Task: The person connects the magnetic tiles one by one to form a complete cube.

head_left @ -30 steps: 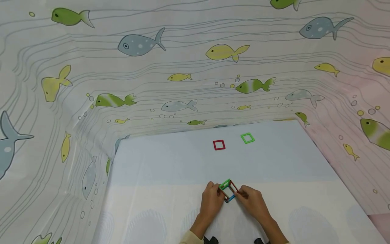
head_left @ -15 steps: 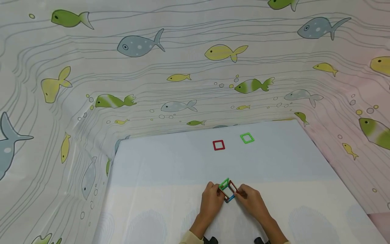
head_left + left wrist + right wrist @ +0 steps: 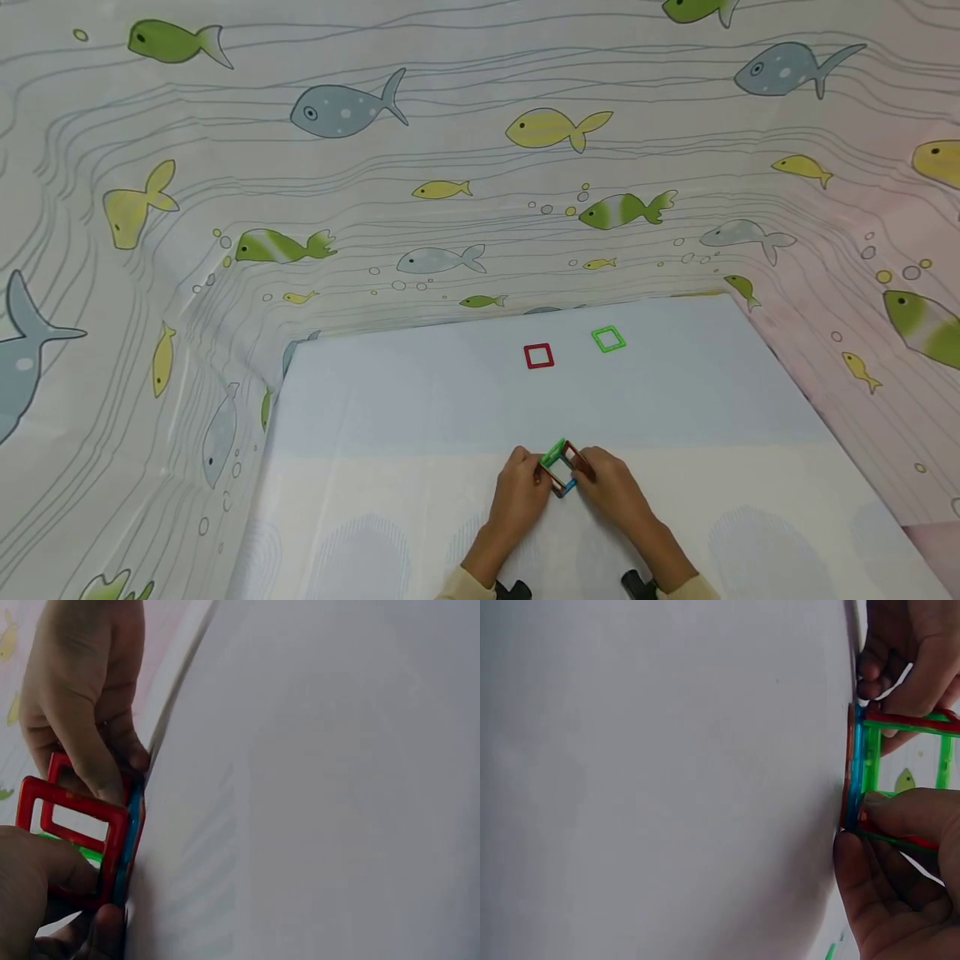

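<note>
Between my hands on the table stands a small open box of square magnetic tiles [image 3: 553,454]. My left hand [image 3: 519,497] pinches its left side. My right hand [image 3: 613,490] grips the red tile on its right side. In the left wrist view, a red tile [image 3: 73,798] stands upright above a blue tile [image 3: 129,844] lying along the table. From the right wrist, a green tile [image 3: 871,761] shows as an upright wall, the right thumb [image 3: 900,810] pressing inside. The fingers hide part of the tiles.
A loose red square tile [image 3: 539,367] and a loose green square tile [image 3: 609,350] lie farther back on the white table [image 3: 397,400]. A fish-patterned sheet [image 3: 450,225] rises behind and beside the table.
My right hand has shifted slightly left and closer around the red tile on the right side. The left hand and the loose tiles stay nearly in place.
</note>
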A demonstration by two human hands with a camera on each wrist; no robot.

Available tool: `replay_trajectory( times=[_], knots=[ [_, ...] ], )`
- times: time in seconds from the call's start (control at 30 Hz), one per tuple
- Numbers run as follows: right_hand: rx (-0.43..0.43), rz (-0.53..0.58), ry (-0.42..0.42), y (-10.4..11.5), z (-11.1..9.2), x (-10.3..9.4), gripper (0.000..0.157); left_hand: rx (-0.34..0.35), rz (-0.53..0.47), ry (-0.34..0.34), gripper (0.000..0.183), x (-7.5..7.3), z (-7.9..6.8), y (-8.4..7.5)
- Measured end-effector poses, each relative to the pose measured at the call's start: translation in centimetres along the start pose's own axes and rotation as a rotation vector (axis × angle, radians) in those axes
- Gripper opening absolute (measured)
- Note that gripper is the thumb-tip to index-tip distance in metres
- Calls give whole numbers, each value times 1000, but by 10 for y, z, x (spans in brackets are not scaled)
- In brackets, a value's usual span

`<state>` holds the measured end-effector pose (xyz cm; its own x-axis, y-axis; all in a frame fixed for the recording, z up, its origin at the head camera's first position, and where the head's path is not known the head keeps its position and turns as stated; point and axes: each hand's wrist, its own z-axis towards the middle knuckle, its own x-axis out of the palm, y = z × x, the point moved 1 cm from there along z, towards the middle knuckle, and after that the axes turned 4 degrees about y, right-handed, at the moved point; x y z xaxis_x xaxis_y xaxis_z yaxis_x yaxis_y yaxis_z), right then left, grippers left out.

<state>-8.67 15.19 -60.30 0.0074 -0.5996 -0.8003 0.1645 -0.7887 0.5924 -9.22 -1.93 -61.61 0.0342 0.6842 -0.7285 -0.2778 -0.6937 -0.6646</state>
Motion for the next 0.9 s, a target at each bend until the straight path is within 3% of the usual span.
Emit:
replay_trajectory(
  times=[0.3,0.9],
  knots=[
    [-34,-18,-11,-1,3,-1,21,8,-21,47,25,-5,-3,0],
    [-42,-36,13,-2,6,-1,19,44,51,100,41,-7,-8,-3]
  ],
)
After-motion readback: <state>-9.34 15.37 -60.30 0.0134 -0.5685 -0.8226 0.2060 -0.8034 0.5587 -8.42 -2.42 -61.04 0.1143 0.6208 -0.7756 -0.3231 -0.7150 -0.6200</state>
